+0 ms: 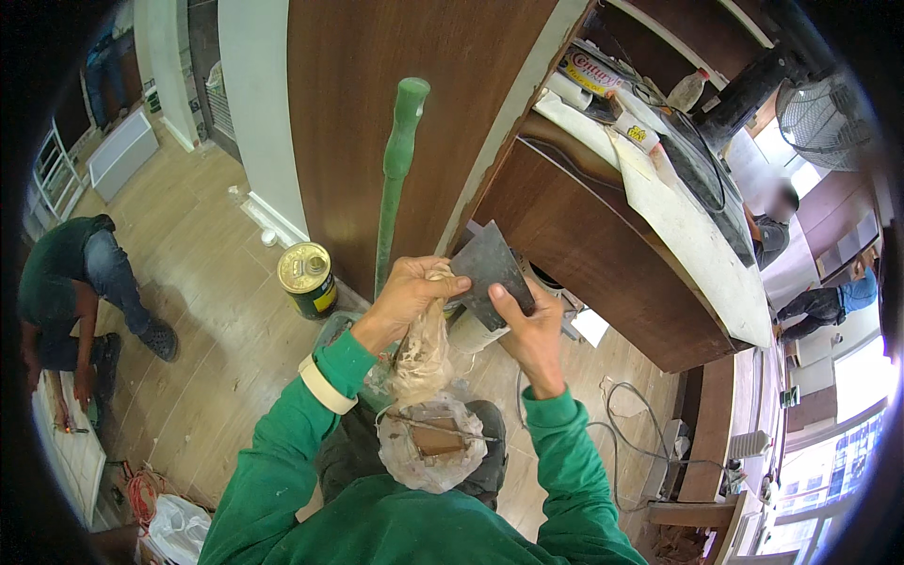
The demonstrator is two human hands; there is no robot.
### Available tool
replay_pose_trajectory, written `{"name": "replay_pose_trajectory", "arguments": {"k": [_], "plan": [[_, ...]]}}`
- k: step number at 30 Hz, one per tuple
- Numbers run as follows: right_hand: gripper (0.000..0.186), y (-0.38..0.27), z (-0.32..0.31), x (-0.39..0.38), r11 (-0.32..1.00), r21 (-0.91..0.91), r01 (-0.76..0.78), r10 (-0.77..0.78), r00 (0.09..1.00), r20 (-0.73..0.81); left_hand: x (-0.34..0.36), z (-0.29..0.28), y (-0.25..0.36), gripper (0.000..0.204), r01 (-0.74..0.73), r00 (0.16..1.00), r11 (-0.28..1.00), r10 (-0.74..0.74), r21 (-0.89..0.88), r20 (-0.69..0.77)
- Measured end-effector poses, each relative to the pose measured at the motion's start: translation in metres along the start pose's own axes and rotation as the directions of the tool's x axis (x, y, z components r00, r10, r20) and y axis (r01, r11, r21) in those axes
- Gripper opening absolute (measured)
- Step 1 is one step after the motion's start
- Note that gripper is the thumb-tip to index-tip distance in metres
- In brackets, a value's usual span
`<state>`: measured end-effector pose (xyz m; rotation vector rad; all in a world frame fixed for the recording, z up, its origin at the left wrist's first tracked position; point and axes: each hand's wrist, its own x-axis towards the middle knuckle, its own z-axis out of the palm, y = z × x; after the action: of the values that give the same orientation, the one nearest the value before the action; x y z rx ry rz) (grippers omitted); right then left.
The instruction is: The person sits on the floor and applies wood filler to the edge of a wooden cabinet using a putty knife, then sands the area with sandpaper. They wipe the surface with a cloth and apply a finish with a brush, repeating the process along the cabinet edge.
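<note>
Clock directions are being read from the two hands. Nearest, toward 6 o'clock, a round whitish-crusted container [394, 461] is sitting by the person's lap, a thin bar crossing its top. Above it, a tan cloth [422, 353] is hanging in folds from the left hand [400, 297], whose fingers are closing tightly around its upper end. The left thumb is reaching onto the lower left edge of a dark flat plate [490, 266]. The right hand [535, 328] is gripping that plate at its lower right, its thumb pressing on the upper face and its fingers running behind. Most of the plate is projecting past both thumbs toward 12 o'clock, tilting, with one corner pointing up.

Just under the plate, a whitish bucket [476, 337] is partly showing. At 9 o'clock a gold-topped can [307, 273] is standing on the floor [226, 311]; at 11 o'clock a green-handled pole [403, 141] is rising before a brown panel [348, 104]. Farther off, a co-worker [61, 273] is bending at 9 o'clock, and a fan [824, 122] is standing at 2 o'clock.
</note>
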<state>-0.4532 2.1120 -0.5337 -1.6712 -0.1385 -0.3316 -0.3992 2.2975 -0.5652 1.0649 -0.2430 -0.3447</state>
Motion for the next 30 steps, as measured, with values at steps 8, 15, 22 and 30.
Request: {"name": "replay_pose_trajectory", "arguments": {"k": [8,15,22,30], "plan": [[0.023,0.013,0.016,0.062,0.734,-0.655,0.182,-0.418,0.881,-0.223,-0.015,-0.030,0.000,0.034,-0.012,0.978,0.907,0.098,0.422,-0.182],[0.021,0.027,0.047,0.084,0.588,-0.739,0.328,-0.649,0.737,-0.189,-0.045,-0.058,-0.016,0.026,0.027,0.969,0.941,0.058,0.337,-0.241],[0.020,0.008,0.053,0.090,0.591,-0.738,0.326,-0.641,0.745,-0.184,-0.051,-0.074,-0.031,0.022,0.012,0.957,0.957,0.072,0.289,-0.280],[0.019,-0.005,0.050,0.090,0.526,-0.807,0.268,-0.630,0.760,-0.158,-0.050,-0.074,-0.033,0.022,0.018,0.961,0.941,0.078,0.339,-0.265]]}}
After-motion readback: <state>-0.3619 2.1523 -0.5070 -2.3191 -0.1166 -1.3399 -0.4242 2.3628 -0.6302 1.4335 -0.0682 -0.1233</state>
